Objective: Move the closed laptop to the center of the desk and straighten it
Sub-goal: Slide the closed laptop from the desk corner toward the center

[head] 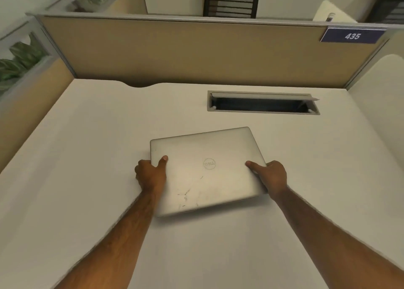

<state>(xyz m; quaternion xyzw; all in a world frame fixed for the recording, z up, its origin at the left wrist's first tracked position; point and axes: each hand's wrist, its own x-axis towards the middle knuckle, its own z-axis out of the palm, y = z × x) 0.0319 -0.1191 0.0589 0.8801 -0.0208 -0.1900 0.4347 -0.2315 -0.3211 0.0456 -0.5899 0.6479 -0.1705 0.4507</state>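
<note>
Silver closed Dell laptop (205, 170) near table (87, 157) centre, skewed; left hand (150, 175), right hand (271, 176) fingers clamp side edges; straightening left.

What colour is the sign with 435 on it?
Dark blue sign with white numbers, seen in the head view.

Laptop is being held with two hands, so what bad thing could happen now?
The laptop is pinched only at its side edges by the left hand and right hand, so it might slip. It sits crooked, so it could end up skewed. Pushed too far back, it might reach the open cable slot.
</note>
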